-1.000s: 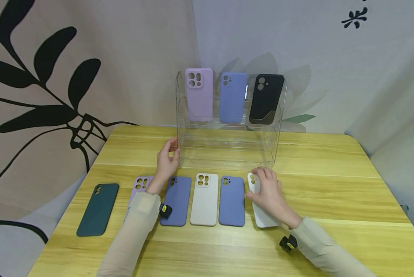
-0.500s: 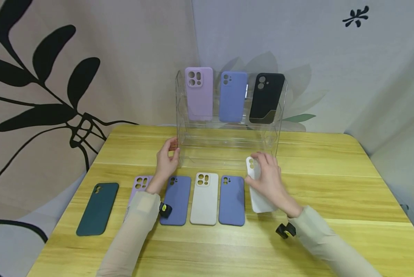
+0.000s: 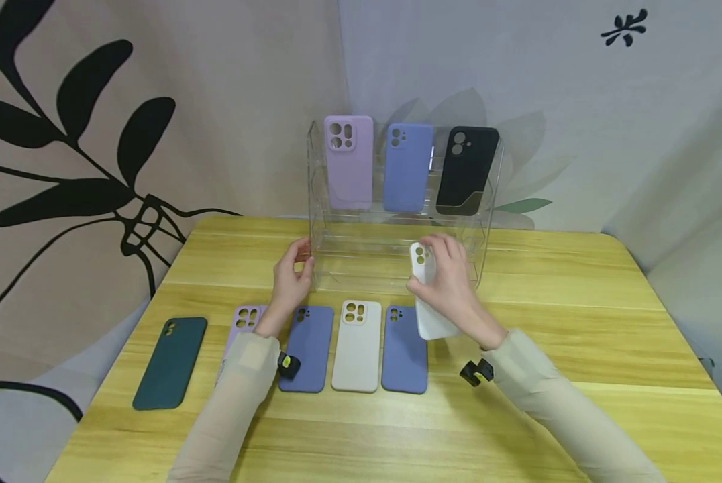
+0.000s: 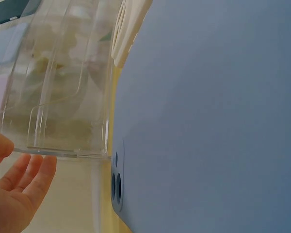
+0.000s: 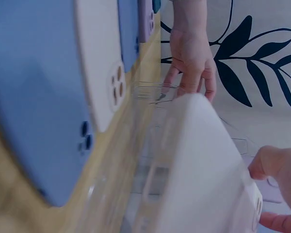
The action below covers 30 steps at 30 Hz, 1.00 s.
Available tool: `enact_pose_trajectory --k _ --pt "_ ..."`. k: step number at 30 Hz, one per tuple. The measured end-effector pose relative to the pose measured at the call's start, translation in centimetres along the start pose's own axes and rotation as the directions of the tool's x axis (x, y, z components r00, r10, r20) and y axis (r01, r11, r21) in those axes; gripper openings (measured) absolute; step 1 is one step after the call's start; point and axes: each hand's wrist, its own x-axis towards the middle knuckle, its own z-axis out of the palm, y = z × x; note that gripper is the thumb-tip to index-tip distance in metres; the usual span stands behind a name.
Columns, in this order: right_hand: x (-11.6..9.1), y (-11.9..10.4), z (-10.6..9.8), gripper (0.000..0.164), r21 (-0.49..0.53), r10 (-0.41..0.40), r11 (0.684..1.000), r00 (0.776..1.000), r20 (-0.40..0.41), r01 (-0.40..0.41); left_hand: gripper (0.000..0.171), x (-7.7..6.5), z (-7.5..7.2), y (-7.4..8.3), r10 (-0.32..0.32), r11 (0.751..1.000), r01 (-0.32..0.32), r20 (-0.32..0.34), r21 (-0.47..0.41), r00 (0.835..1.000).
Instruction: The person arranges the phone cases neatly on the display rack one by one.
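Note:
My right hand (image 3: 450, 278) grips a white phone case (image 3: 431, 315) by its edges, thumb on one side and fingers on the other. The case is raised and tilted before the front of a clear tiered display stand (image 3: 391, 278). In the right wrist view its white back (image 5: 203, 160) is close to the camera. My left hand (image 3: 292, 275) holds the stand's left side edge; in the left wrist view its fingers (image 4: 41, 177) lie below the clear panel and the thumb overlaps it. On the top tier stand a lilac case (image 3: 349, 164), a blue case (image 3: 408, 168) and a black case (image 3: 466, 171).
A row of cases lies on the wooden table (image 3: 578, 302): dark green (image 3: 170, 362), lilac (image 3: 244, 318) partly under the left arm, blue (image 3: 313, 342), off-white (image 3: 357, 345), and another blue one (image 3: 404, 355). A patterned curtain (image 3: 246, 100) hangs behind.
My right hand has lifted the white case off the table's right end of the row and carried it forward and left toward the stand. My left hand has stayed at the stand's side.

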Motion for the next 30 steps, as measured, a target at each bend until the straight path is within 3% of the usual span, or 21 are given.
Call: enact_pose_trajectory --k 8,12,21,30 --pt "3.0 -1.4 1.2 0.057 0.014 -0.007 1.0 1.0 -0.02 0.007 0.033 0.0 0.0 0.0 -0.001 1.0 0.001 -0.005 -0.005 1.0" --pt "4.7 -1.6 2.3 0.055 0.023 -0.053 0.998 0.995 -0.086 0.055 0.033 0.0 0.0 0.0 -0.003 1.0 0.003 -0.006 -0.005 1.0" --pt "8.6 -2.9 4.4 0.055 0.017 -0.165 0.984 0.951 -0.26 0.176 0.033 0.0 0.0 -0.1 -0.003 1.0 0.003 -0.003 -0.008 1.0" --pt "10.8 -3.9 6.6 0.059 0.028 -0.134 0.988 0.925 -0.355 0.154 0.034 0.1 0.0 0.0 -0.011 0.999 0.011 -0.003 -0.031 1.0"
